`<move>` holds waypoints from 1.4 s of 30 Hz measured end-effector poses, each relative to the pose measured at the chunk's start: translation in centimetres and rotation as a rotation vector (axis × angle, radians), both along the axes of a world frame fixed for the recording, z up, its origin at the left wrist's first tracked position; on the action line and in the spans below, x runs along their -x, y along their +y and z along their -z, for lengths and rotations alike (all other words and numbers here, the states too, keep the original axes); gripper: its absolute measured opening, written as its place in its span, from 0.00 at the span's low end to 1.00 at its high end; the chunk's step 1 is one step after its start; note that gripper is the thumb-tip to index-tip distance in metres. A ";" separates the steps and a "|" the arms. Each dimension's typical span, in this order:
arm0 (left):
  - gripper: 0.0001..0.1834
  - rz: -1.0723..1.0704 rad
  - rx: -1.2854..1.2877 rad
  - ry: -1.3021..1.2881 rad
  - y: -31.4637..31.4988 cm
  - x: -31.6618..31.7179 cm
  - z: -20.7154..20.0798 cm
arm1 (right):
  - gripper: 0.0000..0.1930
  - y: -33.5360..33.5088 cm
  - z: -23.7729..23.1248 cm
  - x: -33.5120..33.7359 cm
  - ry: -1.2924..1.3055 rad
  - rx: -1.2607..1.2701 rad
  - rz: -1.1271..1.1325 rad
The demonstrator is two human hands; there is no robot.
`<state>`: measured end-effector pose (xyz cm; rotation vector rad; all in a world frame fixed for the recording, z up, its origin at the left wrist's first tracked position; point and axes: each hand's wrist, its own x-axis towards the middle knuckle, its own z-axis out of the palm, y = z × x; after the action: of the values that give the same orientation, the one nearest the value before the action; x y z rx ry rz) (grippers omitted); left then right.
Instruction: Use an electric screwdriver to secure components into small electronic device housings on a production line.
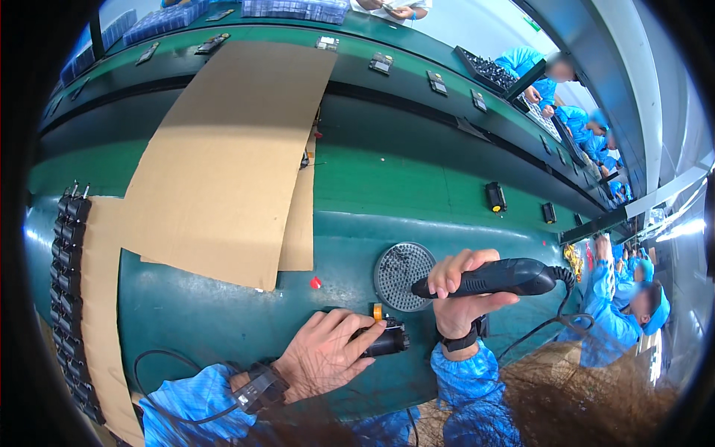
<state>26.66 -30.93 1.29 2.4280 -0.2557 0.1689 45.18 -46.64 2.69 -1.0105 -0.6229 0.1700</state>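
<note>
My right hand point(463, 305) is wrapped round a black electric screwdriver point(506, 278), which lies nearly level with its tip to the left. A coiled black cord leaves its right end. Under that tip sits a round grey perforated screw tray point(403, 274) with many small dark pieces in it. My left hand point(328, 350) grips a small black device housing point(389, 339) on the green table, its fingers over the left side. An orange flex cable point(377, 311) sticks up from the housing's top edge. The screwdriver is apart from the housing.
Large cardboard sheets point(216, 164) cover the table's left middle. At far left stands a row of black housings point(68, 298). Circuit boards point(381, 62) and black units point(496, 197) are spread along the far lines. Several co-workers in blue sit at right; one blue sleeve point(599, 298) is near.
</note>
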 end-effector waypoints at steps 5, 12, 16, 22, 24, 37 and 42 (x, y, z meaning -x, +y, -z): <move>0.33 -0.008 0.014 -0.008 0.0 0.1 0.0 | 0.44 0.1 0.1 0.1 -0.043 0.059 -0.012; 0.37 -0.088 0.035 -0.044 0.3 -0.2 0.4 | 0.46 0.1 -0.8 0.4 -0.033 -0.045 0.067; 0.37 -0.090 0.077 -0.049 0.5 0.0 0.6 | 0.43 -0.6 -3.6 2.8 -0.026 -0.216 -0.070; 0.36 -0.087 0.092 -0.010 0.4 -0.1 0.8 | 0.43 0.7 -1.9 5.6 -0.108 -0.268 -0.338; 0.35 -0.087 0.114 -0.020 0.5 0.3 0.8 | 0.38 0.5 -1.8 5.9 -0.144 -0.154 -0.371; 0.36 -0.091 0.108 -0.017 0.5 0.0 0.9 | 0.45 1.7 -0.5 6.3 -0.126 -0.259 -0.324; 0.36 -0.088 0.107 -0.015 0.5 0.1 0.9 | 0.45 1.7 -0.3 6.2 -0.127 -0.248 -0.364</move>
<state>26.59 -30.43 0.38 2.3331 -0.1430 0.2344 38.95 -44.95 3.00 -0.6662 -0.9184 0.3413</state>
